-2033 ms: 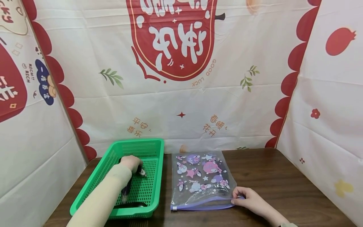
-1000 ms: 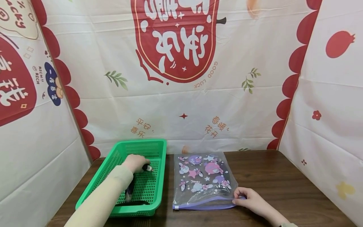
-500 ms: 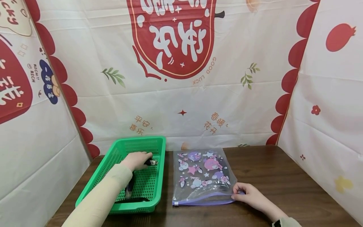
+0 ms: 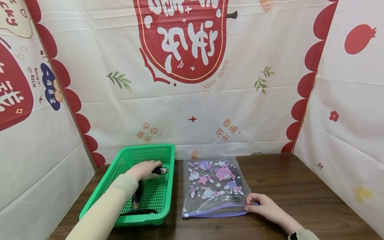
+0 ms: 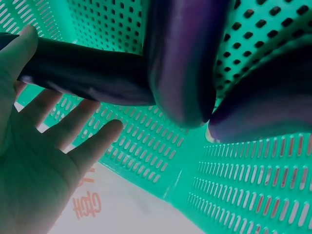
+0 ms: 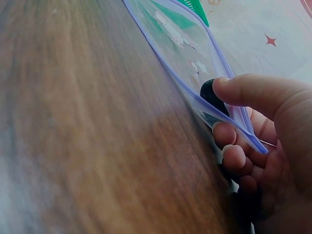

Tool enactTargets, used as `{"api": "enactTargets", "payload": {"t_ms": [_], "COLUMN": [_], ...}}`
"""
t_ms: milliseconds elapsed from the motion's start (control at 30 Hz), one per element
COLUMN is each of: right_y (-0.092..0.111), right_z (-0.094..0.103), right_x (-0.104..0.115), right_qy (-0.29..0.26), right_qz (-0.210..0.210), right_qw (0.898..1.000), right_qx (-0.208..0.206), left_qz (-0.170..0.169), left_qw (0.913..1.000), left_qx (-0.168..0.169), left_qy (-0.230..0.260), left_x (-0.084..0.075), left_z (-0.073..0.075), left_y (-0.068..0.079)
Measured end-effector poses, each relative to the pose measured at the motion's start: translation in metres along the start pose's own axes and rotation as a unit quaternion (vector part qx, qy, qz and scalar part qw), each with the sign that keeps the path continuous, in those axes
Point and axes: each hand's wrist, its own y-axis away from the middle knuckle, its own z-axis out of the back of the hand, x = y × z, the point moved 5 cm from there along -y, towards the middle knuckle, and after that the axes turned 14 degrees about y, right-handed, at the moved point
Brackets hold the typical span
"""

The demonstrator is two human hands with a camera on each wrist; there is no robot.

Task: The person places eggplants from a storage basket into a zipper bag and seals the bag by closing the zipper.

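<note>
Eggplant (image 4: pixel 157 170) shifted rightward, left grip (image 4: pixel 144 169) clamped round it, right grip (image 4: pixel 262 206) pinching bag (image 4: pixel 213 187), "GOOD LUCK" backdrop (image 4: pixel 180 103)

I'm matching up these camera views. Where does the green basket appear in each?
Head: green basket low, left of centre.
Left wrist: its perforated walls fill much of the picture behind the eggplants.
Right wrist: a small piece at the top edge, right of centre.
Shared landmark: the printed white backdrop.

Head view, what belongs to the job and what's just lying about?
Likely in use:
left hand, gripping an eggplant
other eggplants in the green plastic basket
right hand, pinching the slider-zip bag

Just there:
wooden table
printed cloth backdrop
</note>
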Motion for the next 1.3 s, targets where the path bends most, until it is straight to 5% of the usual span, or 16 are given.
{"api": "enactTargets", "payload": {"t_ms": [467,833,1300], "right_y": [0.003,0.0,0.001], "right_z": [0.0,0.002,0.0], "right_x": [-0.003,-0.001,0.0], "right_qy": [-0.009,-0.002,-0.001], "right_qz": [-0.013,-0.013,-0.01], "right_qw": [1.0,1.0,1.0], "right_qx": [0.005,0.003,0.001], "left_qz": [0.0,-0.024,0.005], "left_qw": [0.9918,0.9944,0.9941], "left_qx": [-0.021,-0.031,-0.034], "left_qy": [0.126,0.098,0.103], "left_x": [-0.001,-0.004,0.006], "left_z": [0.004,0.001,-0.003], "left_y": [-0.003,-0.006,-0.004]}}
